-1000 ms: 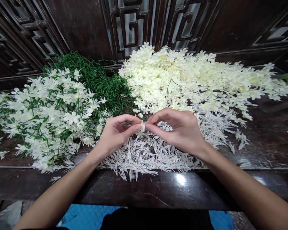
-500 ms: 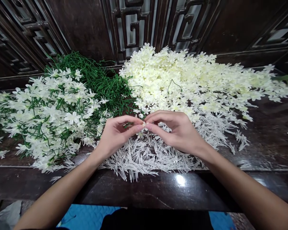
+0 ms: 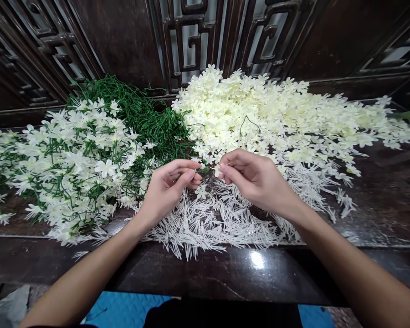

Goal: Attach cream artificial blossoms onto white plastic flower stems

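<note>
My right hand [image 3: 253,175] pinches a small artificial white flower [image 3: 217,171] between thumb and fingertips. A thin pale strand shows beside its fingers. My left hand [image 3: 172,184] is a short gap away, fingers curled and thumb pressed towards them; whatever it may hold is hidden. Below the fingertips lies a loose white flower [image 3: 201,192]. In front of both hands spreads a pile of thin white stamen pieces [image 3: 212,228]. Behind my right hand is a large heap of loose cream petal blossoms [image 3: 232,107].
Assembled white flowers with green stems [image 3: 78,168] are heaped at left. Behind them lies a tangle of bare green stems [image 3: 150,120]. Everything rests on a dark glossy wooden bench [image 3: 389,196], backed by a carved wooden panel [image 3: 123,41]. A blue mat [image 3: 126,307] lies below.
My hands were together, fingertips meeting at a small flower. They have come apart; the flower has moved slightly right with my right hand, while my left hand has drawn a little left.
</note>
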